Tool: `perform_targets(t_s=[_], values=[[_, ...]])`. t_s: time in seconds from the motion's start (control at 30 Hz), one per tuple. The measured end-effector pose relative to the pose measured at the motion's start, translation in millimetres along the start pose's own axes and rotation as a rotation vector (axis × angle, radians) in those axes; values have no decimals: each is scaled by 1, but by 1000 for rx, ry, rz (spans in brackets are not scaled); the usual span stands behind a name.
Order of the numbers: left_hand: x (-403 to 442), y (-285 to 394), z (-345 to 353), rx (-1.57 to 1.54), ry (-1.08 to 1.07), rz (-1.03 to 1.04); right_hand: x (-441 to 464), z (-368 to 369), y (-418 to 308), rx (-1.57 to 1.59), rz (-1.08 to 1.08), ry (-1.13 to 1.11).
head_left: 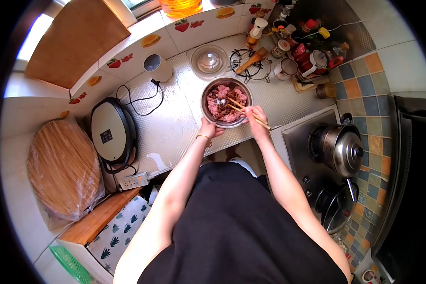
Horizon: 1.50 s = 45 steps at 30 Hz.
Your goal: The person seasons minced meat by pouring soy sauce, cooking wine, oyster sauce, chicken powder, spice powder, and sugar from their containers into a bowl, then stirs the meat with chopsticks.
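Note:
A metal bowl (pixel 205 110) stands near the front edge of the silvery counter. Pink minced meat (pixel 239 96) with darker brown patches and a little white matter fills its lower part. My left hand (pixel 211 128) holds the bowl's near left rim, fingers wrapped round its outer side. In my right hand (pixel 256 121), at the bowl's right side, is a pair of wooden chopsticks (pixel 261 122); their tips reach into the meat.
Left on the counter (pixel 168 128) are a round electric pan (pixel 110 131) and a power strip (pixel 134 181). A wooden spatula (pixel 253 60) lies on a black rack behind the bowl, near jars and bottles. A lidded pot (pixel 343 150) stands on the stove at right.

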<state>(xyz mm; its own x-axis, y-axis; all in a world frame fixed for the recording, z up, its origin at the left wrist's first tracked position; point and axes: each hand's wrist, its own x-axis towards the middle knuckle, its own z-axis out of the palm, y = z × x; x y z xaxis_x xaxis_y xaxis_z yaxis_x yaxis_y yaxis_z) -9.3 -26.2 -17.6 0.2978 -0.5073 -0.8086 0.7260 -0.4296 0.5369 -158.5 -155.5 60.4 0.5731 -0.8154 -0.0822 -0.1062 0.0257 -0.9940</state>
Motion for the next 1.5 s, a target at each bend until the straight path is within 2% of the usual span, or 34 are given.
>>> perform_targets(t_s=[0.13,0.27,0.5,0.63,0.67,0.77,0.9,0.93,1.03,1.07,1.2,1.43,1.5], values=[[2,-2,1,22,-18,55,-20,-4,-38,-328,-221,19],[6,-5,-4,22,-52,66,-36,-4,-55,-265,-167,89],[-2,-1,0,-3,-17,88,-37,27,-47,-350,-309,-95],[0,-4,2,-35,-2,114,-29,11,-37,-378,-225,-107],[0,-4,2,-51,5,115,-27,9,-35,-381,-261,-63],[0,-5,3,-56,23,122,-28,-3,-38,-390,-185,5],[2,-5,2,-37,17,118,-37,-12,-62,-426,-149,43],[2,-5,2,-38,16,106,-37,-12,-62,-432,-215,69],[2,-3,0,-44,13,84,-31,-16,-59,-445,-204,102],[2,-3,0,-45,10,85,-28,-16,-57,-438,-169,87],[2,-1,1,-33,-5,98,-14,-4,-34,-421,-252,66],[8,-6,-2,-33,-17,83,-40,-1,-41,-360,-71,-67],[6,-4,-2,-28,-16,88,-50,2,-52,-322,-82,-3]])
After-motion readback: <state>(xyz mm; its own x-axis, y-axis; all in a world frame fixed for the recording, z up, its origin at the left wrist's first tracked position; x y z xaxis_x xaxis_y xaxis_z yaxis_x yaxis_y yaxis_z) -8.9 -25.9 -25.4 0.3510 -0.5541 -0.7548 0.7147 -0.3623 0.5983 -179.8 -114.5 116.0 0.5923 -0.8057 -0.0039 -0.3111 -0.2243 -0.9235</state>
